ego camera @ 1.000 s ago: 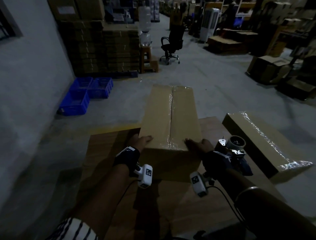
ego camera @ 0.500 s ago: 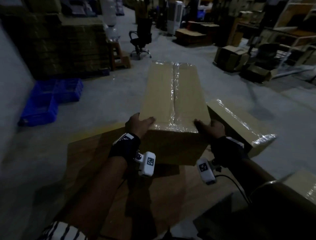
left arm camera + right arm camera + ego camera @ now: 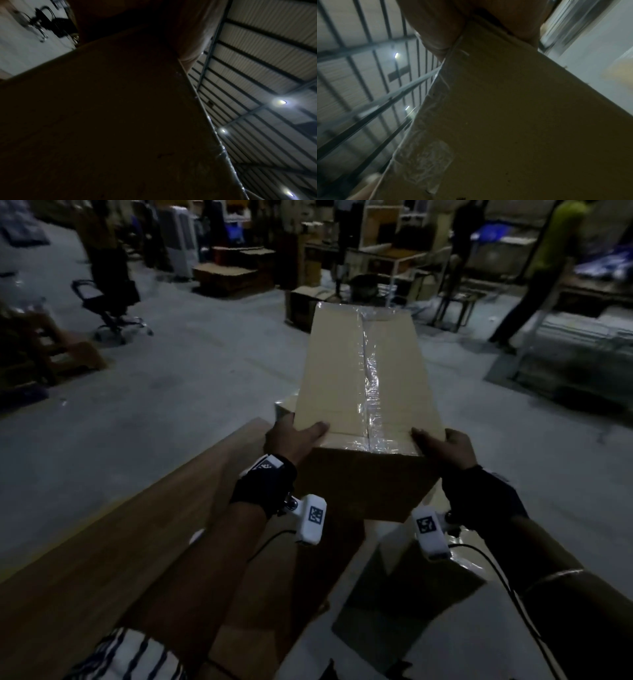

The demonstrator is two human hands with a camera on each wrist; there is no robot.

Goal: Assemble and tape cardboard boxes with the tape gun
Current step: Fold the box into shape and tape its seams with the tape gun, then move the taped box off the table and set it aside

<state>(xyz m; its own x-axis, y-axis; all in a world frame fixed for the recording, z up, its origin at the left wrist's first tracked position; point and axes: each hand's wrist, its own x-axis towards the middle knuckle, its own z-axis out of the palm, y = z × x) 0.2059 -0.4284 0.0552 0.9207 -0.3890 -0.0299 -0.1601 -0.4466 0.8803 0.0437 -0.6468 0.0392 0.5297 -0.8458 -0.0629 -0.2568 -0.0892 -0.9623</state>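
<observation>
Nearest the body, two hands are carrying one taped cardboard box by its near end: the left hand is wrapping the near left corner with the thumb lying on top and the fingers hidden down the side, and the right hand is mirroring it on the near right corner, so each grip is closed around a box corner. The box is hanging in the air between the two grips, stretching away from them, off the wooden desk that is lying below and to the left of the left grip. It is looking light and probably empty, since two corner holds are keeping its long body level; the board is looking stiff, but the clear tape running along the centre seam, midway between the grips, is glossy and likely slippery, so bare cardboard at the corners is seeming the safer hold. Below the right grip one more taped box is sitting lower down, and just under the left grip a corner of another box is peeking out. Beyond the far end, one office chair is standing, and one person in a yellow top is walking.
</observation>
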